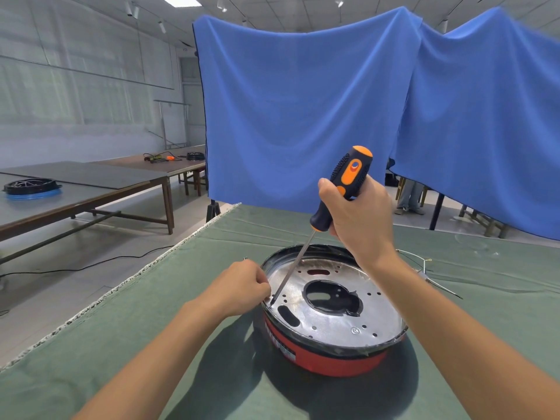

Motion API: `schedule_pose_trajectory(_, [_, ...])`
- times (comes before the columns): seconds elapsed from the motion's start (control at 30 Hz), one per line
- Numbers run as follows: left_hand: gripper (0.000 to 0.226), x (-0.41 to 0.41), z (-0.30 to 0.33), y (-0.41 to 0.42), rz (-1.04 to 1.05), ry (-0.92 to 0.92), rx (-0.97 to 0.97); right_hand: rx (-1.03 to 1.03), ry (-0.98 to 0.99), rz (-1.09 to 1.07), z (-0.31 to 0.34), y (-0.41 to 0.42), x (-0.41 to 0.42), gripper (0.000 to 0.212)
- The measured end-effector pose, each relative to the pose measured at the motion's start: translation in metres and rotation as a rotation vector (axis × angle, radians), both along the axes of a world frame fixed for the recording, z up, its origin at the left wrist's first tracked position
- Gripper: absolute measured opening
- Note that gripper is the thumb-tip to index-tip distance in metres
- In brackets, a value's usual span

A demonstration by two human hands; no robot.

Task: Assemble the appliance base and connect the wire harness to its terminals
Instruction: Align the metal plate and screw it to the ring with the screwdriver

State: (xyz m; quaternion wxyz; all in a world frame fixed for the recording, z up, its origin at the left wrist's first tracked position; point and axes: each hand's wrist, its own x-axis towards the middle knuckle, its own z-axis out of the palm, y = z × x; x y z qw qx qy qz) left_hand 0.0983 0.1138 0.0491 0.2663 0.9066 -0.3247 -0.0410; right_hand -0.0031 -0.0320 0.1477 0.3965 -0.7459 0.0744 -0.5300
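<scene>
A shiny, reflective metal plate (333,310) is seated in a glossy red base (327,359). Matt green cloth (151,328) is spread beneath the base.

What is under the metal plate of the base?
A red base holds the metal plate on the green cloth. Through the big hole only darkness shows; the inside is covered.

The appliance base (330,313) sits on the table (151,344), wire harness (424,271) behind-right of it.
</scene>
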Motion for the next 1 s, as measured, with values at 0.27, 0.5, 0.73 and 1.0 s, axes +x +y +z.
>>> schedule_pose_trajectory(0.27, [0.023, 0.003, 0.0, 0.0, -0.023, 0.051, 0.044, -0.019, 0.003, -0.006, 0.0, 0.002, 0.0, 0.03])
schedule_pose_trajectory(0.5, [0.003, 0.003, 0.006, -0.003, -0.095, 0.107, 0.117, -0.017, 0.008, 0.023, 0.003, 0.006, 0.002, 0.029])
schedule_pose_trajectory(0.73, [0.008, 0.0, 0.01, -0.005, -0.114, 0.097, 0.152, -0.032, 0.007, 0.049, 0.005, 0.009, 0.008, 0.032])
schedule_pose_trajectory(1.0, [0.015, -0.008, 0.023, -0.012, -0.043, 0.154, 0.277, -0.051, 0.019, 0.022, 0.009, 0.011, 0.016, 0.035])
